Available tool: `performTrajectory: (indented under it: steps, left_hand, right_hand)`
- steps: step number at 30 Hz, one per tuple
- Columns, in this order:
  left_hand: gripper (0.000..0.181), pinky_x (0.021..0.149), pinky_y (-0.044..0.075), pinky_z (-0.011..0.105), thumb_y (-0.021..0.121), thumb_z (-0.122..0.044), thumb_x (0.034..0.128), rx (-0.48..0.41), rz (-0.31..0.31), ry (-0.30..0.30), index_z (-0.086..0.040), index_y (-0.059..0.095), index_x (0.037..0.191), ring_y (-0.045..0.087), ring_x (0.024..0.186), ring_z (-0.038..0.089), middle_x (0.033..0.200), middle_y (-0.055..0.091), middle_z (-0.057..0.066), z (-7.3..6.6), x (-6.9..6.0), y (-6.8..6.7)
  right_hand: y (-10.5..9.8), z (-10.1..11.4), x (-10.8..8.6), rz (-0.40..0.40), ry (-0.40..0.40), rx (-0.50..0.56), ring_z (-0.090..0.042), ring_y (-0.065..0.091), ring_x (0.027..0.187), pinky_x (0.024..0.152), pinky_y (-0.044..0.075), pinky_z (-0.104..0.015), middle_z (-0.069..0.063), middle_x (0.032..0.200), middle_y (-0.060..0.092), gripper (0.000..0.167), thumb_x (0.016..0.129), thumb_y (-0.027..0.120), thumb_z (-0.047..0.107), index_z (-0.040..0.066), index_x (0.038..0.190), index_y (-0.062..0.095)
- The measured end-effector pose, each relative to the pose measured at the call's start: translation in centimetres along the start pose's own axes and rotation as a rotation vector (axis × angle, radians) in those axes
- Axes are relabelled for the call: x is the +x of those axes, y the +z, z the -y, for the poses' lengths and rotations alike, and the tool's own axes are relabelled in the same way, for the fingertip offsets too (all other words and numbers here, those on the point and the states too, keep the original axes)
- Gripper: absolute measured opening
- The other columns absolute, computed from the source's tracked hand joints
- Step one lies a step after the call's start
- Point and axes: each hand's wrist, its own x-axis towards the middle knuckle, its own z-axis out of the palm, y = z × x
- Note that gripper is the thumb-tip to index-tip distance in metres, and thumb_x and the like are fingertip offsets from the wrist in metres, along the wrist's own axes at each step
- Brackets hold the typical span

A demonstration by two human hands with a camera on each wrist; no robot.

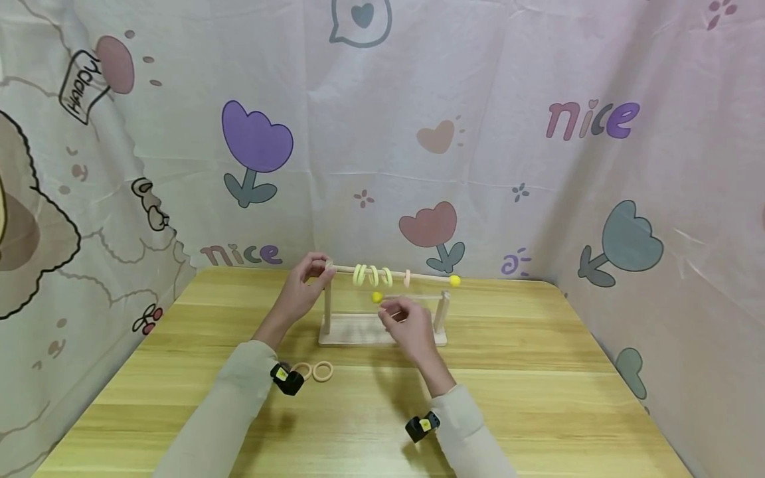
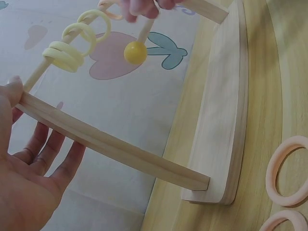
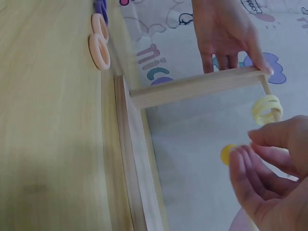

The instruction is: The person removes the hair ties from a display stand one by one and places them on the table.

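Observation:
A pale wooden stand has two posts, each bearing a rod with a yellow ball at its tip. My left hand grips the left post near its top, thumb on one side and fingers on the other. Several pale yellow rings and one peach ring hang on the upper rod. My right hand is beside the lower rod's yellow ball, fingers loosely bent. Its thumb and fingertips are apart, with nothing visible between them.
Two peach rings lie on the wooden table, in front of the stand's left end. Beside them is a purple ring, mostly hidden by the left wrist in the head view. A printed cloth hangs behind the table.

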Motion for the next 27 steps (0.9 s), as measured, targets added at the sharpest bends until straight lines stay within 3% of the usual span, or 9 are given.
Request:
performTrajectory:
  steps: [6, 13, 23, 27]
  left_hand:
    - [0.035, 0.097, 0.045, 0.040, 0.059, -0.021, 0.1060, -0.010, 0.002, 0.000, 0.000, 0.052, 0.134, 0.058, 0.109, 0.029, 0.114, 0.064, 0.024, -0.1, 0.0, 0.0]
    - [0.034, 0.097, 0.044, 0.039, 0.059, -0.020, 0.1059, -0.008, -0.002, -0.004, -0.003, 0.053, 0.135, 0.058, 0.112, 0.030, 0.115, 0.064, 0.022, -0.3, -0.1, 0.0]
    - [0.031, 0.099, 0.044, 0.042, 0.059, -0.022, 0.1061, -0.008, 0.000, 0.001, -0.005, 0.054, 0.132, 0.059, 0.110, 0.028, 0.114, 0.064, 0.022, 0.1, 0.0, 0.0]
    - [0.032, 0.099, 0.044, 0.040, 0.059, -0.022, 0.1061, -0.010, 0.002, -0.005, -0.005, 0.053, 0.133, 0.059, 0.111, 0.028, 0.115, 0.064, 0.021, 0.1, 0.0, 0.0]
  right_hand:
    - [-0.5, 0.0, 0.5, -0.207, -0.052, 0.032, -0.017, 0.071, 0.072, 0.065, 0.056, -0.017, -0.016, 0.086, 0.077, 0.008, 0.087, 0.077, 0.002, 0.001, 0.095, 0.077]
    - [-1.2, -0.1, 0.9, -0.393, -0.169, 0.021, -0.029, 0.074, 0.071, 0.063, 0.056, -0.017, -0.017, 0.085, 0.077, 0.010, 0.083, 0.080, -0.001, -0.002, 0.093, 0.076]
    - [-1.4, -1.0, 1.9, -0.476, -0.203, -0.027, -0.029, 0.075, 0.066, 0.061, 0.053, -0.011, -0.017, 0.085, 0.076, 0.013, 0.082, 0.082, 0.004, -0.002, 0.091, 0.075]
    - [-1.3, -1.2, 2.3, -0.488, -0.209, -0.032, -0.029, 0.074, 0.065, 0.060, 0.058, -0.019, -0.016, 0.084, 0.076, 0.013, 0.081, 0.081, 0.003, -0.001, 0.091, 0.075]
